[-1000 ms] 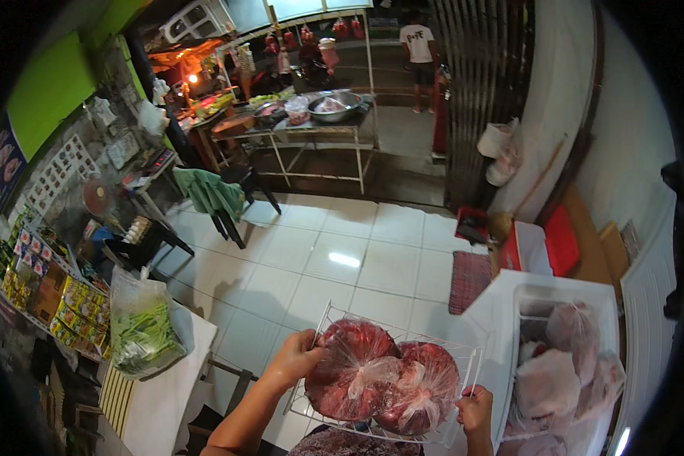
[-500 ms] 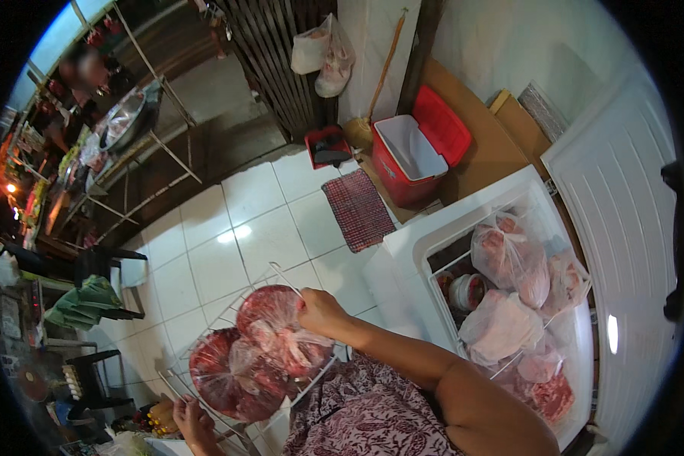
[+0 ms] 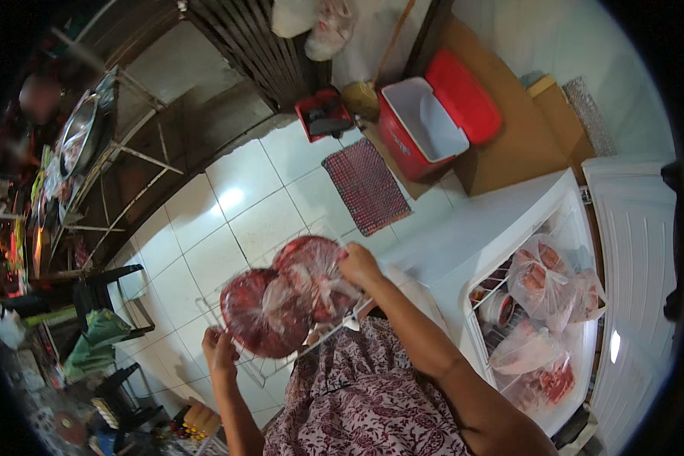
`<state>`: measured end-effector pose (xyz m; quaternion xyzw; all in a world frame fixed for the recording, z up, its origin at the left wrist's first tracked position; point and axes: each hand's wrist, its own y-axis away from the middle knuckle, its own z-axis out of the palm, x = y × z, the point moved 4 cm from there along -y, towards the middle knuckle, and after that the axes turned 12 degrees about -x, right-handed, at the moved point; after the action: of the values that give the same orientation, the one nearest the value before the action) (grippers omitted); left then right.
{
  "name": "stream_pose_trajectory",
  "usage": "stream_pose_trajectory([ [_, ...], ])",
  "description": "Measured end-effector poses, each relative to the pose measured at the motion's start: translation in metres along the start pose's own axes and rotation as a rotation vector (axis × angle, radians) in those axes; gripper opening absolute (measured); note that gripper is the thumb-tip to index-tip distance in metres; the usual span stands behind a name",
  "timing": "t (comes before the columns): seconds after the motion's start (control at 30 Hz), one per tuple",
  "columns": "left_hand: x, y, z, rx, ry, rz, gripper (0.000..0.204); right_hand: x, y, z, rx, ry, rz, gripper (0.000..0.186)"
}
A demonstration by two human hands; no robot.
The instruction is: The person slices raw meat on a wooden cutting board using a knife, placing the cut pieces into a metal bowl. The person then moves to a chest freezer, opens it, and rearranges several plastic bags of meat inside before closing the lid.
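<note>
Both my hands hold a white wire basket (image 3: 321,337) up in front of my body, over the tiled floor. My left hand (image 3: 219,351) is closed round its left end. My right hand (image 3: 357,266) grips the opposite end, beside the meat. Two clear plastic bags of dark red meat lie side by side in the basket: one bag (image 3: 262,319) at the left, the other bag (image 3: 308,266) at the right. On my right stands an open white chest freezer (image 3: 467,262) with several bags of meat inside, among them a knotted bag (image 3: 541,273).
The freezer lid (image 3: 631,304) stands raised at the right. Farther off are an open red cooler (image 3: 418,137), a woven mat (image 3: 365,186) and a red dustpan (image 3: 324,115). A dark chair (image 3: 106,304) with green cloth stands at the left, below a metal-framed stall table (image 3: 137,152).
The basket with its meat bags has shifted up and a little right in the picture, held more level, both hands with it. My view has turned, so the freezer appears farther right.
</note>
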<state>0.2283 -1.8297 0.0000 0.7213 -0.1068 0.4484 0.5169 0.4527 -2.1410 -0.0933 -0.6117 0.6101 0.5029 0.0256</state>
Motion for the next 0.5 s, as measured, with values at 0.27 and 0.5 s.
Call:
stream_pose_trajectory([
  [0.27, 0.078, -0.172, 0.161, -0.301, -0.167, -0.007, 0.017, 0.085, -0.117, -0.089, 0.23, -0.215, 0.229, 0.022],
  [0.5, 0.152, -0.281, 0.328, -0.556, -0.433, 0.031, 0.006, 0.167, -0.165, -0.187, 0.473, -0.277, 0.307, 0.009],
])
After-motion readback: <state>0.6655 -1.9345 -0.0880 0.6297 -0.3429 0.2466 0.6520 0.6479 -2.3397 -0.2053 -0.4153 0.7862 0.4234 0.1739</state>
